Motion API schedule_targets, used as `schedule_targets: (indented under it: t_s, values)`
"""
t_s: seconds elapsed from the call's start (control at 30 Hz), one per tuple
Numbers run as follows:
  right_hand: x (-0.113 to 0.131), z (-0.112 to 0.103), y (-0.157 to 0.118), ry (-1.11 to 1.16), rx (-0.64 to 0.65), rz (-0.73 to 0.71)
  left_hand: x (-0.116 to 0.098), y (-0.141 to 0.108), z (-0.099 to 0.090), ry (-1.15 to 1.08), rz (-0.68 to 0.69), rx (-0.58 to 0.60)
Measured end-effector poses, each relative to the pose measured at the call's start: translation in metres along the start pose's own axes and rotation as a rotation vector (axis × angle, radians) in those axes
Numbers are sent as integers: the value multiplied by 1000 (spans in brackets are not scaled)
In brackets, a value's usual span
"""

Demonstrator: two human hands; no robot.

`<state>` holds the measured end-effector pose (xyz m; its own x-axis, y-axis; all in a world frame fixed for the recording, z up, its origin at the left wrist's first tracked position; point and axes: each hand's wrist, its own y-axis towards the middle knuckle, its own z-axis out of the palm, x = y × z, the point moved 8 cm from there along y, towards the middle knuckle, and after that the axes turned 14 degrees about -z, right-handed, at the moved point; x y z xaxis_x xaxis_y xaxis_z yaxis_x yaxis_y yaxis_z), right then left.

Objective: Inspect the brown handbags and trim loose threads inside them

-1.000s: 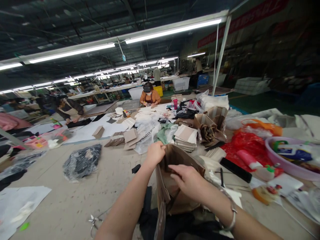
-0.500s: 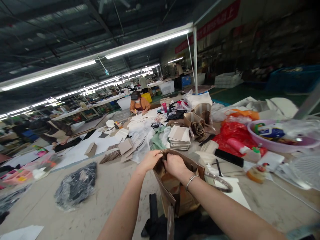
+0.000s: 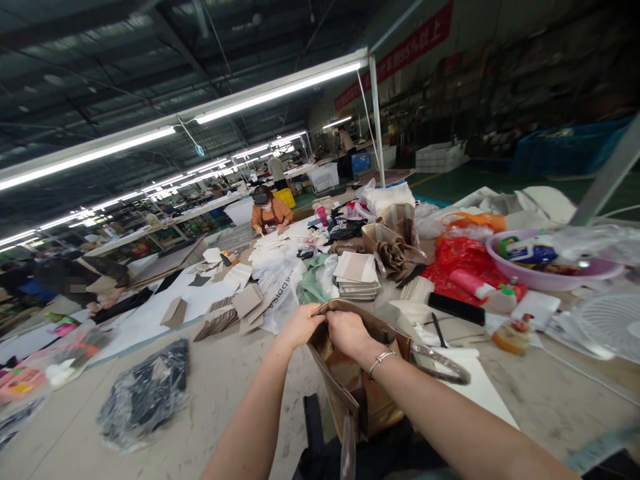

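A brown handbag stands upright with its mouth open toward me, and crumpled brown paper or lining shows inside. My left hand pinches the bag's far-left top edge from outside. At the same rim, my right hand reaches over the opening with its fingers curled on the edge; its fingertips are partly hidden. A plastic-wrapped handle sticks out at the bag's right, and another wrapped handle hangs at the near side. Black cloth lies under the bag.
Beyond the bag sit stacked beige panels and more brown bags. At right are a black phone, a glue bottle and a lilac basin. A plastic-wrapped dark bundle lies left. Co-workers sit farther off.
The view has turned slightly to the right, so the background sits farther left. Both hands stay at the bag's rim; the right hand has drawn closer to the left along the edge.
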<state>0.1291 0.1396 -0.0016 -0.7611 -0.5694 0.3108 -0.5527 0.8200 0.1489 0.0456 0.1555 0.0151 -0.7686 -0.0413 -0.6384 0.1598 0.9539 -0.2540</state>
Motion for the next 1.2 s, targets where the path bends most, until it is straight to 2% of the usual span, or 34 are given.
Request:
schedule_targets:
  t_s: [0.27,0.67,0.9,1.2]
  values:
    - [4,0,7,-31,6,-80,2,0,-3,-77,-29,-16]
    - [2,2,14,-57,39,-137,1,7,-5,-57,-17,-107]
    - [3,2,13,-77,43,-177,-2,7,-6,38,-4,-156]
    - [0,6,13,-67,70,-193,-13,-1,-15,126,-24,-356]
